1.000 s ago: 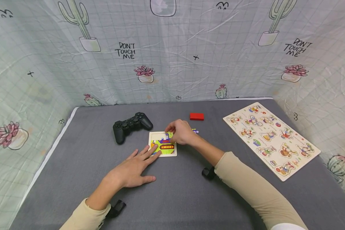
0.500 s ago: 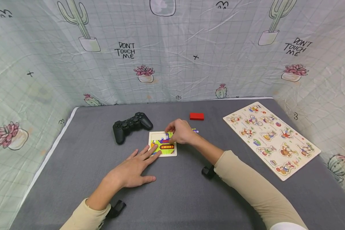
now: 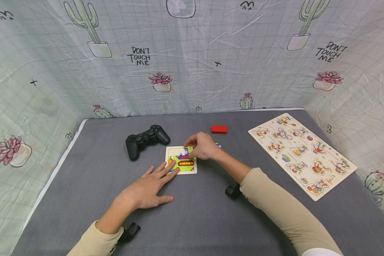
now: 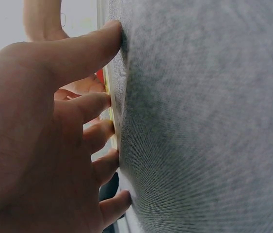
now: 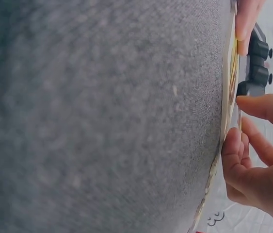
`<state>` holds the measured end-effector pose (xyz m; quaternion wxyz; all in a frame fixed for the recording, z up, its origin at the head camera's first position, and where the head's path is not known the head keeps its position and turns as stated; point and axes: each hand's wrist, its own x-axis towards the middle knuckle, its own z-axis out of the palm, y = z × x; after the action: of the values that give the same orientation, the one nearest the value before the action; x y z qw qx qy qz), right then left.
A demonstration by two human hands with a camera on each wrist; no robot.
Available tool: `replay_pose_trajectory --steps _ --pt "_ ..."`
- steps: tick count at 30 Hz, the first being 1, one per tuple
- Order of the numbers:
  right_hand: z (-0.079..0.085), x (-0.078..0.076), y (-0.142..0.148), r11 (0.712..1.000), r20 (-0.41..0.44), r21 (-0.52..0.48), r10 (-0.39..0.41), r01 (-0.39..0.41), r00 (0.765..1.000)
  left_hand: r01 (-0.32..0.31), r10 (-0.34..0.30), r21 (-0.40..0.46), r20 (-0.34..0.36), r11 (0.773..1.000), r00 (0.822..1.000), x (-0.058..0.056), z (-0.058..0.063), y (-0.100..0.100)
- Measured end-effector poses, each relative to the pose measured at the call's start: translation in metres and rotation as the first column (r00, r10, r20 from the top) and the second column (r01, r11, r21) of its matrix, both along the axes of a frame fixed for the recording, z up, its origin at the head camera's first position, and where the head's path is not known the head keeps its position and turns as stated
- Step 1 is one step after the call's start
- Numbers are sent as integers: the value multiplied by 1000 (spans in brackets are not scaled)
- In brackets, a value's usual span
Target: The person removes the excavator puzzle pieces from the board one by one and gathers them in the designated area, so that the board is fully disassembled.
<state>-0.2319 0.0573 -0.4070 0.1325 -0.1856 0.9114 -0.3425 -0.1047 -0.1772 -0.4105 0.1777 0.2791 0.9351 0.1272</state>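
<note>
A small square jigsaw puzzle board [image 3: 174, 148] with a pale rim lies mid-table, its picture a purple and yellow bulldozer on green. My left hand [image 3: 148, 188] is spread flat, its fingertips resting on the board's lower left corner and its thumb on the cloth. At the upper right of the board, my right hand [image 3: 202, 146] pinches a puzzle piece [image 3: 187, 150] between thumb and fingers, down at board level. Part of that piece is hidden by the fingers. In the right wrist view, the board [image 5: 226, 82] appears edge-on, with the right hand's fingertips against it.
Loose purple and yellow puzzle piece [image 3: 218, 145] shows partly behind the right wrist. A black game controller [image 3: 147, 139] lies behind left, a red block [image 3: 219, 129] behind right. A large animal puzzle board [image 3: 302, 156] lies at the right. Printed curtain [image 3: 192, 71] surrounds the table.
Both hands stay almost where they were; the right fingers shift only very slightly at the piece, and the right forearm moves a little.
</note>
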Motion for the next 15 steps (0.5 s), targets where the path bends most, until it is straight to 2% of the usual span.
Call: replay_pose_trajectory --steps 6,11,15 --pt "1 2 12 990 108 -136 -11 26 994 -5 5 -1 6 1000 1000 0 0 1" --pt "3 2 23 967 203 -240 -32 82 979 -5 5 6 8 1000 1000 0 1 1" --pt "5 2 33 949 239 -292 -51 122 970 -5 5 10 6 1000 1000 0 0 0"
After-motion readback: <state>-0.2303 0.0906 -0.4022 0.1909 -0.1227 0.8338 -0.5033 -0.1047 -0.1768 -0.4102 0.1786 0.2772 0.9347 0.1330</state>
